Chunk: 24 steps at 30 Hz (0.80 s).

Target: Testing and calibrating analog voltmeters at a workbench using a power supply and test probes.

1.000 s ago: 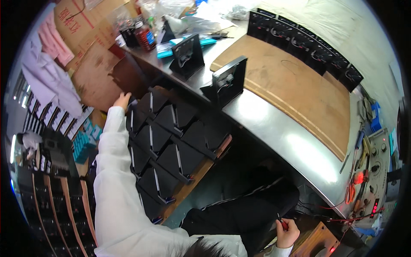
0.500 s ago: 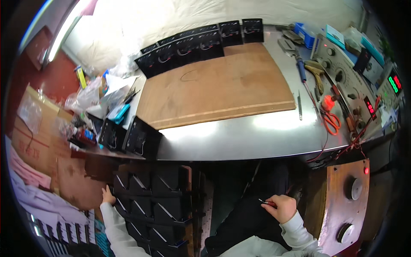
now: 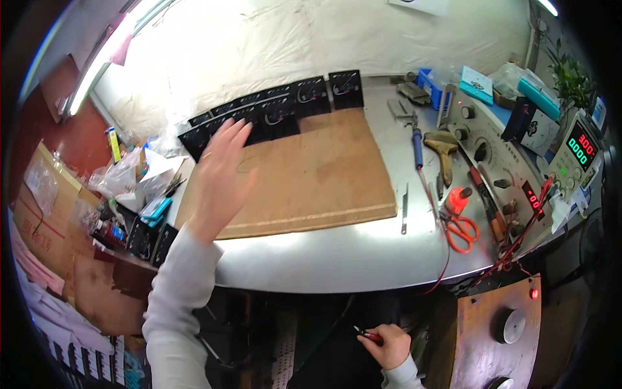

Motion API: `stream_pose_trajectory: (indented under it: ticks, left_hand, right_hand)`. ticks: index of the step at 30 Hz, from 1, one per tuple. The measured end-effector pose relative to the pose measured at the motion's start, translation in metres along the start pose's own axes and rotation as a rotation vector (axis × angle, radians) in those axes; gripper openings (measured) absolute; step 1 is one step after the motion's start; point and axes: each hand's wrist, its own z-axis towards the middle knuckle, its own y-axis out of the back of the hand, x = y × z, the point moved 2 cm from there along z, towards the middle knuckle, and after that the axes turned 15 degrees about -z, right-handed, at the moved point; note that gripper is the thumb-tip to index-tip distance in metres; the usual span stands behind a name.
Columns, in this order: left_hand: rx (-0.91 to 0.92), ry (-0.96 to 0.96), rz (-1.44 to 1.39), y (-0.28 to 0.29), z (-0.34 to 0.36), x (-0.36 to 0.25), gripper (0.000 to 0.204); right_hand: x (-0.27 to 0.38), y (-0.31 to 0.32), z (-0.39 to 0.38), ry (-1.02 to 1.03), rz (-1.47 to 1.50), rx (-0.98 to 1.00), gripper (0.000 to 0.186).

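My left hand [image 3: 223,178] is raised over the left part of a brown wooden board [image 3: 330,175], fingers stretched out and holding nothing. Behind it, a row of black panels [image 3: 275,113] with thin wires stands along the board's far edge, partly hidden by the hand. Low at the front, over my dark-clothed lap, my right hand [image 3: 391,347] grips a small red-handled tool [image 3: 370,335] with a short metal tip; its exact kind is too small to tell. More black panels [image 3: 162,245] lean at the table's left corner.
On the metal table's right lie a blue-handled soldering iron [image 3: 417,146], a brush [image 3: 442,152], orange scissors [image 3: 461,235] and a red bottle [image 3: 457,202], beside an instrument [image 3: 486,146] with knobs. Plastic bags [image 3: 123,172] crowd the left. A wooden box with metal knobs [image 3: 502,330] stands front right.
My left hand has risen from beside the stacked black pieces at lower left to over the board. The view has tilted up and shifted right. My right hand keeps the tool.
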Motion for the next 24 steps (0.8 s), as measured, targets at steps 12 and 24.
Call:
stream_pose_trajectory:
  ticks: [12, 24]
  left_hand:
    - [-0.01, 0.173, 0.645, -0.161, 0.099, 0.142, 0.032]
    - [0.104, -0.1, -0.054, -0.069, -0.097, -0.187, 0.025]
  right_hand:
    - [-0.065, 0.017, -0.041, -0.128, -0.14, 0.047, 0.025]
    - [-0.016, 0.018, -0.026, -0.098, -0.025, -0.094, 0.021]
